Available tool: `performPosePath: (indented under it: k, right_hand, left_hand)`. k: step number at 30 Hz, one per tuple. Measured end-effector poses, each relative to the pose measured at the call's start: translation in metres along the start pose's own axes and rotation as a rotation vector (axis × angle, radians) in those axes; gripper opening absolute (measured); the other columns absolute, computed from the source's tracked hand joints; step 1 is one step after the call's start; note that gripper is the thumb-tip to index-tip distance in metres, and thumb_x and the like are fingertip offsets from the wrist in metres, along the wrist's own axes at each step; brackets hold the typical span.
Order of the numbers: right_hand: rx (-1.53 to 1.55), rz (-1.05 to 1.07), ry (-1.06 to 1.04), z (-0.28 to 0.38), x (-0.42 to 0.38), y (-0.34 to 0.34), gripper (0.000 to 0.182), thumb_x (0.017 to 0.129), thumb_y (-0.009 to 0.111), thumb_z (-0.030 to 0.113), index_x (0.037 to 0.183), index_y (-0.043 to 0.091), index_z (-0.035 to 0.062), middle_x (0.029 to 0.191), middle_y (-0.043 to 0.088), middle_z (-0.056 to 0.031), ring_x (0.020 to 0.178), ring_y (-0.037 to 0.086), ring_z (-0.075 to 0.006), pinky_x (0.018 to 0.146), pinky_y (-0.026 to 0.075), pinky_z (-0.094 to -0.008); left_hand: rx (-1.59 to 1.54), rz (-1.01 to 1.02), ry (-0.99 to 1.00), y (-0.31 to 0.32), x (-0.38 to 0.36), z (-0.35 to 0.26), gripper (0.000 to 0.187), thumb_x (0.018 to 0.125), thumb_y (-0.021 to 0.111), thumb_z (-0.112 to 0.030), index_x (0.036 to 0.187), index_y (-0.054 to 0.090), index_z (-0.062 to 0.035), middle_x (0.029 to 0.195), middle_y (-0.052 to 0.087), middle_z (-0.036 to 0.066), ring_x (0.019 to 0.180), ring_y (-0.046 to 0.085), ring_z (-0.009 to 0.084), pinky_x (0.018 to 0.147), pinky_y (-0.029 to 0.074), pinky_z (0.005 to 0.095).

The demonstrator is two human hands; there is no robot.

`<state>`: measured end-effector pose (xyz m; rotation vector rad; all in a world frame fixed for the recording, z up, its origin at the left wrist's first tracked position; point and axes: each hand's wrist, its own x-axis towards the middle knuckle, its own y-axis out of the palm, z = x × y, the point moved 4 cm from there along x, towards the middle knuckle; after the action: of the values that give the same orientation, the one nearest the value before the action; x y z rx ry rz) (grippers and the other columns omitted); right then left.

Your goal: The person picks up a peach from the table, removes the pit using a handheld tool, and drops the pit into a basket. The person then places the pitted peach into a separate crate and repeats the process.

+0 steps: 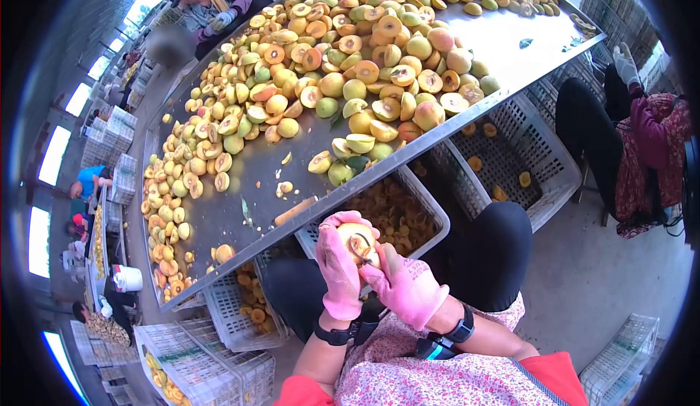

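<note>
In my left hand (340,267), in a pink glove, is a halved yellow peach (357,240) with its cut face turned up. The fingers wrap round its far side. My right hand (407,287), also gloved in pink, is closed against the near side of the fruit. A thin, dark curved blade shows over the pit area, apparently from a small tool in the right fist; its handle is hidden. Both hands are above my lap, just off the metal table's (270,242) front edge. A wooden stick or handle (295,211) lies on that edge.
A large heap of whole and halved peaches (350,63) covers much of the table. Under the edge stand crates: one with fruit pieces (445,225), another holding a few (543,143). Stacked crates (197,358) are lower left. Co-workers sit at right (649,143) and far left (211,12).
</note>
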<state>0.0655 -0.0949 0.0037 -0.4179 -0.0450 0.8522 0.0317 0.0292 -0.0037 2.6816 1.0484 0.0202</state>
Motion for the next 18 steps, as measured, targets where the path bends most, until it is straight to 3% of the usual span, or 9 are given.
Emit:
performPosePath:
  k: [4,6,10,13,16,18]
  right_hand:
    - [-0.046,0.031,0.006,-0.004,0.000,0.002,0.042,0.103,0.057,0.040,0.123,0.052,0.0033,0.082,0.067,-0.0218,0.078,0.069,-0.0415,0.063,0.053,-0.0456]
    - [-0.071,0.124,0.092,-0.006,0.002,0.005,0.043,0.103,0.057,0.041,0.124,0.052,0.0032,0.083,0.068,-0.0223,0.079,0.069,-0.0421,0.065,0.053,-0.0470]
    - [-0.026,0.179,0.104,-0.009,-0.002,0.009,0.043,0.104,0.056,0.040,0.125,0.051,0.0031,0.084,0.069,-0.0212,0.080,0.070,-0.0404,0.068,0.054,-0.0463]
    - [0.198,0.229,0.079,-0.010,-0.004,0.009,0.045,0.106,0.049,0.043,0.124,0.049,0.0014,0.088,0.069,-0.0273,0.085,0.068,-0.0459,0.073,0.053,-0.0518]
    - [0.296,0.301,0.106,-0.010,-0.006,0.011,0.045,0.106,0.049,0.042,0.123,0.052,0.0013,0.087,0.069,-0.0251,0.082,0.068,-0.0438,0.073,0.053,-0.0490]
    - [0.444,0.263,0.089,-0.016,-0.009,0.017,0.043,0.106,0.051,0.042,0.117,0.056,0.0006,0.083,0.069,-0.0214,0.077,0.068,-0.0372,0.072,0.052,-0.0461]
  left_hand:
    - [0.031,-0.028,0.057,-0.002,-0.007,0.003,0.066,0.102,0.041,-0.067,0.108,0.059,-0.0044,0.096,0.066,0.012,0.079,0.069,0.0213,0.072,0.057,0.0326]
    - [0.026,-0.011,0.084,-0.006,-0.009,0.007,0.054,0.108,0.039,-0.053,0.110,0.059,-0.0035,0.100,0.066,0.011,0.081,0.070,0.0199,0.074,0.058,0.0309]
    - [0.026,-0.008,0.056,-0.008,-0.015,0.006,0.052,0.109,0.040,-0.052,0.110,0.059,-0.0031,0.098,0.066,0.011,0.080,0.069,0.0198,0.073,0.057,0.0304]
    - [0.047,0.043,0.083,-0.008,-0.016,0.002,0.053,0.108,0.042,-0.052,0.108,0.058,-0.0023,0.095,0.067,0.011,0.078,0.068,0.0194,0.071,0.056,0.0296]
    - [0.019,0.057,0.082,-0.008,-0.016,0.004,0.054,0.106,0.046,-0.054,0.104,0.059,-0.0017,0.092,0.067,0.011,0.074,0.066,0.0188,0.067,0.055,0.0292]
    - [0.026,0.059,0.071,-0.008,-0.017,0.004,0.055,0.106,0.046,-0.055,0.105,0.059,-0.0018,0.092,0.067,0.011,0.074,0.066,0.0187,0.067,0.055,0.0295]
